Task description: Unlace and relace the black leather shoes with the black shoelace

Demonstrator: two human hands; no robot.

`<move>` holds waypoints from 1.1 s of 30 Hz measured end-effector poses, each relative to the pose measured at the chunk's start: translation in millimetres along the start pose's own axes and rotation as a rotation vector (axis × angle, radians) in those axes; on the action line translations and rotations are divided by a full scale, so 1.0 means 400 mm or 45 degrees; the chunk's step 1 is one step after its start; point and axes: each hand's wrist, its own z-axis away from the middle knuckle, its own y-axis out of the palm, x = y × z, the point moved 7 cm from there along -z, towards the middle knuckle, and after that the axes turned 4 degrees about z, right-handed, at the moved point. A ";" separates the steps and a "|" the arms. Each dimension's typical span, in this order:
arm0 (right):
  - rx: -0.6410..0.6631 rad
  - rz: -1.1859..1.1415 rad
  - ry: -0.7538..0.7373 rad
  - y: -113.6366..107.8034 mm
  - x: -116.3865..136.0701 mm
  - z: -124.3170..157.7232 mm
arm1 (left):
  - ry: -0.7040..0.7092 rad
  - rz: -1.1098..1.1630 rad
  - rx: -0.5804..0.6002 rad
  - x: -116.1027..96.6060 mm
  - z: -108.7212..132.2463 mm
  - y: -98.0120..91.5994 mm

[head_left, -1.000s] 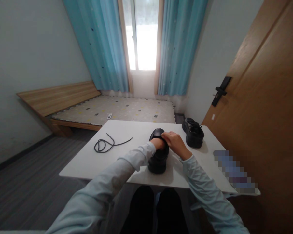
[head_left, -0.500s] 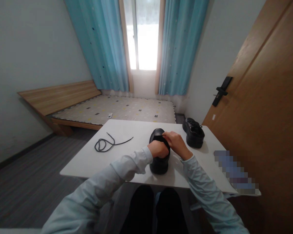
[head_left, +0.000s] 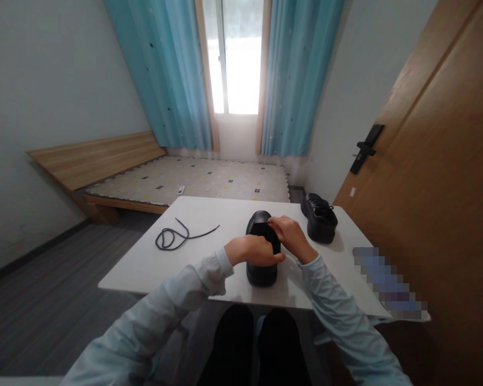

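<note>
Evidently one of two shoes is laced, the far shoe (head_left: pixel 321 224); the near shoe (head_left: pixel 261 275), on the one worktop (head_left: pixel 221 210), seems not yet so. One loose lace (head_left: pixel 188 237) lies left of it. Of two hands, the right hand (head_left: pixel 290 234) pinches the near shoe's upper edge; the left hand (head_left: pixel 254 251) crosses its opening, grip impossible to tell.
</note>
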 end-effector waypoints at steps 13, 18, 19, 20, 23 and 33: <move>-0.015 -0.013 0.007 0.004 -0.001 0.001 | -0.128 0.075 0.010 -0.004 0.035 0.029; -0.031 0.001 0.001 0.006 -0.001 0.002 | -0.106 0.080 0.054 -0.002 0.033 0.041; -0.030 0.003 0.000 0.006 0.000 0.003 | -0.099 0.078 0.072 -0.002 0.032 0.045; -0.028 0.003 -0.001 0.006 0.001 0.003 | -0.092 0.077 0.089 -0.002 0.032 0.048; -0.022 0.006 0.004 0.005 0.002 0.003 | -0.074 0.068 0.089 -0.002 0.030 0.050; -0.044 -0.008 0.020 0.004 -0.007 0.002 | -0.084 0.155 0.016 -0.006 0.041 0.025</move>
